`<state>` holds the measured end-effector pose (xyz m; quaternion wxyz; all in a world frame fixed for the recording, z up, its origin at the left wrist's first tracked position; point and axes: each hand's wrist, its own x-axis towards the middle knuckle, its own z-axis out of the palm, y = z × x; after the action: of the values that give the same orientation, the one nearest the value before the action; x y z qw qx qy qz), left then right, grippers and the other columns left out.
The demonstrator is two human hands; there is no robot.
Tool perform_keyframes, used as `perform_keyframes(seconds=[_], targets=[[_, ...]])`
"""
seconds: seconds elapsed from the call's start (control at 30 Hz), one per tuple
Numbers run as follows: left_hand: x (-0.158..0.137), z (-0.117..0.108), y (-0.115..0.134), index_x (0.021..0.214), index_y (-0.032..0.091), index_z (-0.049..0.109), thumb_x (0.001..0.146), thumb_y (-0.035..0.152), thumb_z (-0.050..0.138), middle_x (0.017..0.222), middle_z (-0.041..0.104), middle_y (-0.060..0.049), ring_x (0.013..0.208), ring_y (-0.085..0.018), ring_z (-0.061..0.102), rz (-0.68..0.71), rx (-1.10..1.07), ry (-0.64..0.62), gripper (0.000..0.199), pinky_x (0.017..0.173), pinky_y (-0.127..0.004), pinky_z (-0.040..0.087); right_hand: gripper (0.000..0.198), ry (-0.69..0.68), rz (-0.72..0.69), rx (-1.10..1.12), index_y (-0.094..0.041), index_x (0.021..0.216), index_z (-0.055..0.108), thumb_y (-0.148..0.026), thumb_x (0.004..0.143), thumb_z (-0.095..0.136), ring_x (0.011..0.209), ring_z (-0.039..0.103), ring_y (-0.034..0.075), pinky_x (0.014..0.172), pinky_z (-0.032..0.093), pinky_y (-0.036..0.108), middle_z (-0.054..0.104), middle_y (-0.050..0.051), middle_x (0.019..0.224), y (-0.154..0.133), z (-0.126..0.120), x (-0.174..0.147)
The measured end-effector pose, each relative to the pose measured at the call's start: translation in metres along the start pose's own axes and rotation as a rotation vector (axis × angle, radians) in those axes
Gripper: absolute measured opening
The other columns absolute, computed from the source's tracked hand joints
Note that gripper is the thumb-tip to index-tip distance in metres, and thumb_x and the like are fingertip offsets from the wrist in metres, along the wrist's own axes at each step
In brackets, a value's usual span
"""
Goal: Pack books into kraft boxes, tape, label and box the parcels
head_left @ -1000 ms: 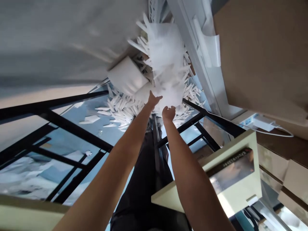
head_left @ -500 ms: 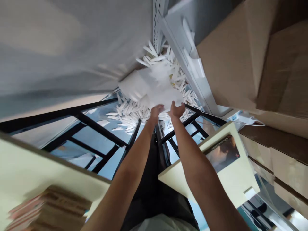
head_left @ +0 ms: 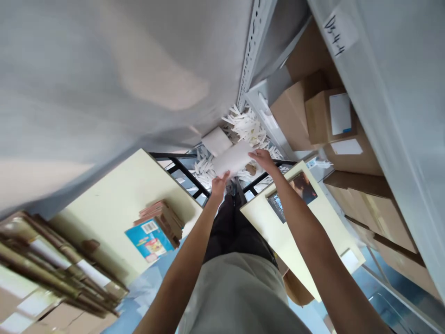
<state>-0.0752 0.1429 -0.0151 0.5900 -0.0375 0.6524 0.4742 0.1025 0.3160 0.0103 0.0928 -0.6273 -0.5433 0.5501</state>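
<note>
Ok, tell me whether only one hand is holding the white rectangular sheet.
No, the left hand and the right hand both hold the white rectangular sheet by its edges.

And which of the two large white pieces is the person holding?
The nearer white piece, with the left hand at its lower edge and the right hand at its right end; the farther white piece has no hand on it.

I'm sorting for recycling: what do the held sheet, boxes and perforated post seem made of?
Sheet: plain matte white and thin; perhaps paper or foam, unclear which.
Boxes: likely cardboard, matte, judging by the brown panels and folded edges.
Post: probably painted metal, pale grey, with regular holes.
</note>
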Motion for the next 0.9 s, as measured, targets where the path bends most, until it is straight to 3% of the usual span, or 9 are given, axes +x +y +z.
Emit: perform_keyframes(seconds=[0.13, 0.27, 0.4, 0.5, 0.6, 0.73, 0.8, 0.9], targets=[[-0.058, -0.021, 0.048, 0.094, 0.017, 0.086, 0.077, 0.051, 0.096, 0.106, 0.088, -0.012, 0.124, -0.035, 0.079, 0.184, 0.199, -0.009, 0.04, 0.117, -0.047, 0.06, 0.052, -0.104, -0.179, 0.148, -0.025, 0.07, 0.062, -0.07, 0.08, 0.086, 0.085, 0.065, 0.021, 0.085, 0.056, 0.033, 0.069, -0.002, 0.075, -0.041, -0.021, -0.047], [-0.144, -0.033, 0.097, 0.104, 0.019, 0.09, 0.09, 0.058, 0.087, 0.108, 0.09, -0.01, 0.116, -0.034, 0.084, 0.592, 0.495, -0.05, 0.041, 0.11, -0.045, 0.065, 0.055, -0.182, -0.312, 0.236, -0.024, 0.08, 0.072, -0.075, 0.079, 0.091, 0.094, 0.071, 0.023, 0.09, 0.06, 0.035, 0.076, 0.0, 0.086, -0.08, -0.063, -0.11], [-0.24, -0.023, 0.132, 0.101, 0.022, 0.091, 0.095, 0.043, 0.085, 0.099, 0.09, -0.008, 0.098, -0.03, 0.088, 1.013, 0.71, -0.097, 0.023, 0.093, -0.038, 0.071, 0.051, -0.158, -0.435, 0.271, -0.024, 0.088, 0.078, -0.073, 0.086, 0.093, 0.091, 0.071, 0.021, 0.083, 0.06, 0.033, 0.077, 0.0, 0.089, -0.118, -0.117, -0.195], [-0.303, -0.003, 0.138, 0.093, 0.026, 0.089, 0.095, 0.026, 0.085, 0.088, 0.088, -0.003, 0.083, -0.024, 0.087, 1.33, 0.774, -0.156, 0.004, 0.08, -0.029, 0.071, 0.046, -0.135, -0.516, 0.281, -0.024, 0.09, 0.081, -0.069, 0.09, 0.093, 0.085, 0.07, 0.019, 0.076, 0.059, 0.031, 0.074, -0.001, 0.085, -0.131, -0.16, -0.265], [-0.355, 0.019, 0.121, 0.095, 0.03, 0.089, 0.092, 0.016, 0.087, 0.084, 0.087, 0.001, 0.075, -0.021, 0.085, 1.594, 0.781, -0.26, 0.015, 0.081, -0.029, 0.072, 0.04, -0.08, -0.557, 0.302, -0.026, 0.092, 0.083, -0.065, 0.091, 0.093, 0.08, 0.07, 0.019, 0.072, 0.059, 0.033, 0.072, -0.001, 0.08, -0.114, -0.201, -0.33], [-0.4, 0.049, 0.058, 0.112, 0.032, 0.089, 0.088, 0.014, 0.09, 0.091, 0.088, 0.0, 0.081, -0.026, 0.087, 1.788, 0.815, -0.411, 0.03, 0.092, -0.036, 0.075, 0.036, 0.098, -0.579, 0.388, -0.028, 0.093, 0.084, -0.061, 0.087, 0.097, 0.088, 0.075, 0.024, 0.082, 0.064, 0.041, 0.078, 0.002, 0.09, -0.037, -0.25, -0.406], [-0.414, 0.067, 0.014, 0.115, 0.032, 0.088, 0.09, 0.014, 0.088, 0.096, 0.089, -0.002, 0.089, -0.028, 0.088, 1.784, 0.863, -0.524, 0.031, 0.096, -0.039, 0.075, 0.036, 0.202, -0.552, 0.438, -0.029, 0.093, 0.083, -0.06, 0.085, 0.098, 0.093, 0.076, 0.026, 0.088, 0.065, 0.045, 0.079, 0.002, 0.092, 0.018, -0.27, -0.443], [-0.432, 0.099, -0.058, 0.115, 0.033, 0.089, 0.097, 0.013, 0.074, 0.101, 0.089, -0.004, 0.1, -0.027, 0.088, 1.656, 0.997, -0.842, 0.031, 0.099, -0.039, 0.074, 0.033, 0.339, -0.491, 0.511, -0.03, 0.09, 0.081, -0.059, 0.083, 0.096, 0.099, 0.078, 0.029, 0.097, 0.065, 0.051, 0.081, 0.002, 0.092, 0.104, -0.29, -0.497]])
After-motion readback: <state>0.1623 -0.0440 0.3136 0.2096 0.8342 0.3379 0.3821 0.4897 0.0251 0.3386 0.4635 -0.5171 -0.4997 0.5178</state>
